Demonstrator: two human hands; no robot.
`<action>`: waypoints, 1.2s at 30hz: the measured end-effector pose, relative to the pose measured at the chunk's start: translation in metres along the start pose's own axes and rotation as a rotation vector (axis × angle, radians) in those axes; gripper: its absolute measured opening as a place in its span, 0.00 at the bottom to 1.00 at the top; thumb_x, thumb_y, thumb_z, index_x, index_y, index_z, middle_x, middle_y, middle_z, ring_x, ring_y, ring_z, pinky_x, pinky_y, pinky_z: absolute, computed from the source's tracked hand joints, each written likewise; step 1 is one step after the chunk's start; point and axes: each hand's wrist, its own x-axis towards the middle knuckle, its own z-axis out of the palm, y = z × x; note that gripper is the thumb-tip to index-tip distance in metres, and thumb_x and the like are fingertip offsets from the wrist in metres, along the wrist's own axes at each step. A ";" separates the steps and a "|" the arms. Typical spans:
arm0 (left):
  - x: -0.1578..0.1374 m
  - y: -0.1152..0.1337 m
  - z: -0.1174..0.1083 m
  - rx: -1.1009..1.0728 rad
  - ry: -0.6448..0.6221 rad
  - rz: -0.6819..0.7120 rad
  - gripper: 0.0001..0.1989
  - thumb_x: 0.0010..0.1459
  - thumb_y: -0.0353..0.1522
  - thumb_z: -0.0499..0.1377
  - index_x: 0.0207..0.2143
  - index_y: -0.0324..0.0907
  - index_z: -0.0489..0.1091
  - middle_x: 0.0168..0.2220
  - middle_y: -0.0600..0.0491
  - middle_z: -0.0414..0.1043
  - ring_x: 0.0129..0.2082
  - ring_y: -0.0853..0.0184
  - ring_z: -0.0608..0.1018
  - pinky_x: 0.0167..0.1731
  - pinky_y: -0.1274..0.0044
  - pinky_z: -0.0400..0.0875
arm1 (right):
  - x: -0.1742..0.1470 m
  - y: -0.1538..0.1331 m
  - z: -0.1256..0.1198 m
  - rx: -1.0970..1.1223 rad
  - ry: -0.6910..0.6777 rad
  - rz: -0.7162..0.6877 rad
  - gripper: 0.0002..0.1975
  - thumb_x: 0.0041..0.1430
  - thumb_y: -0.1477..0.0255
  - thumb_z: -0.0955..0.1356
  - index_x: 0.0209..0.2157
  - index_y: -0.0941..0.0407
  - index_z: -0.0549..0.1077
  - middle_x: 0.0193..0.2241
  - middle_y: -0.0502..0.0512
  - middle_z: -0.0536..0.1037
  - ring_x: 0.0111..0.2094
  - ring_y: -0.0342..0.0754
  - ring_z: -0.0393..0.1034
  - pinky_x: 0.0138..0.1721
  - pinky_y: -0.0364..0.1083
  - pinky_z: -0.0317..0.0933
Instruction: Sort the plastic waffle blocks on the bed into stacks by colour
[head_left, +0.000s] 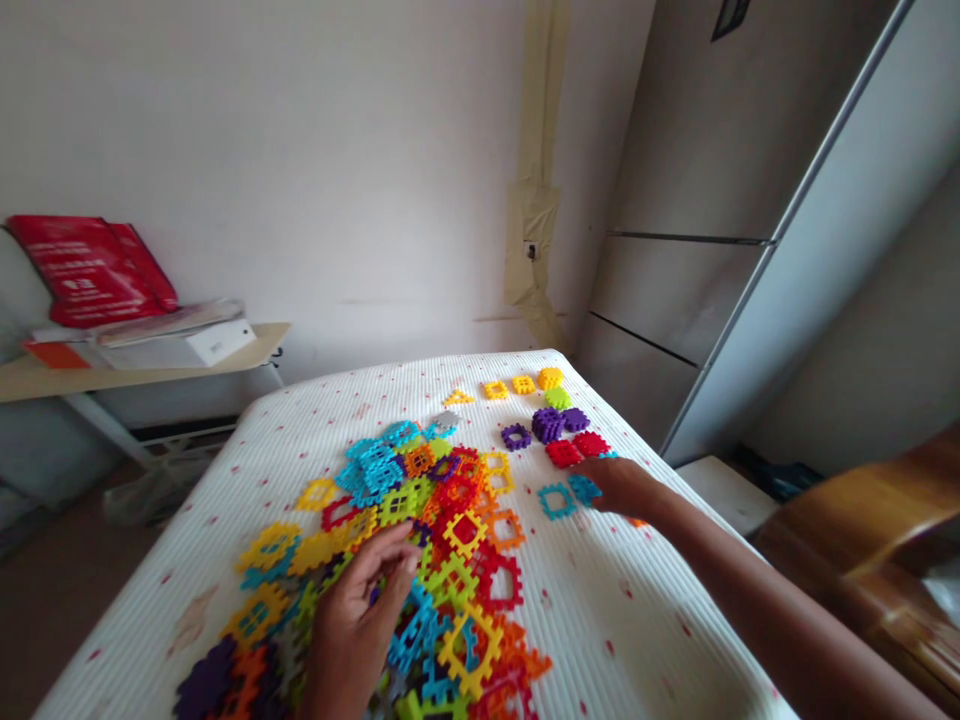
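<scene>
Left hand (356,612) unclenched over toothed plastic tiles (452,580), right hand (621,484), grip unclear, ribbed sheet (592,620).

Dim, soft light; faint shadow toward the worktop's (600,600) near right corner; wide-angle distortion tilts the fridge (675,285).

No lettering is legible: white print (79,284) on the red bag (97,265), far left, and small marks (217,349) on the white box (180,350) are blurred
</scene>
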 end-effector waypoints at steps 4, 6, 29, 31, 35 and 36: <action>-0.001 0.002 0.002 -0.025 -0.003 0.011 0.21 0.49 0.42 0.60 0.44 0.41 0.71 0.34 0.50 0.77 0.35 0.62 0.79 0.37 0.73 0.74 | 0.001 0.003 0.006 0.008 -0.015 -0.024 0.28 0.46 0.81 0.65 0.52 0.55 0.69 0.49 0.59 0.74 0.47 0.55 0.70 0.46 0.50 0.63; -0.002 0.004 0.004 -0.038 0.007 0.017 0.21 0.50 0.42 0.59 0.44 0.40 0.71 0.33 0.50 0.77 0.34 0.63 0.79 0.37 0.73 0.74 | 0.001 0.006 0.012 -0.008 -0.008 -0.019 0.29 0.45 0.81 0.65 0.52 0.55 0.69 0.48 0.60 0.74 0.47 0.56 0.70 0.46 0.50 0.64; 0.045 0.026 -0.036 0.644 0.002 0.297 0.12 0.54 0.30 0.52 0.36 0.44 0.75 0.37 0.51 0.76 0.40 0.64 0.76 0.43 0.74 0.69 | 0.006 -0.122 0.051 0.191 0.463 -0.628 0.18 0.67 0.71 0.54 0.26 0.57 0.67 0.25 0.54 0.71 0.23 0.42 0.62 0.24 0.43 0.54; 0.065 0.024 -0.039 0.872 -0.091 0.282 0.14 0.54 0.27 0.51 0.39 0.43 0.74 0.40 0.49 0.74 0.45 0.64 0.74 0.47 0.74 0.66 | 0.009 -0.121 0.059 0.214 0.473 -0.625 0.18 0.67 0.70 0.54 0.28 0.57 0.68 0.26 0.55 0.71 0.24 0.42 0.63 0.25 0.42 0.56; 0.096 0.012 -0.032 1.077 -0.177 0.218 0.18 0.53 0.22 0.51 0.44 0.41 0.73 0.44 0.47 0.72 0.47 0.64 0.72 0.50 0.75 0.62 | 0.009 -0.120 0.066 0.199 0.500 -0.624 0.17 0.66 0.73 0.54 0.27 0.57 0.67 0.26 0.54 0.70 0.24 0.43 0.63 0.25 0.43 0.56; 0.100 0.009 -0.030 1.090 -0.181 0.209 0.19 0.52 0.22 0.51 0.44 0.41 0.73 0.44 0.47 0.72 0.47 0.64 0.72 0.50 0.75 0.62 | 0.009 -0.120 0.066 0.189 0.504 -0.621 0.17 0.66 0.72 0.54 0.26 0.57 0.67 0.25 0.54 0.70 0.24 0.43 0.62 0.25 0.43 0.55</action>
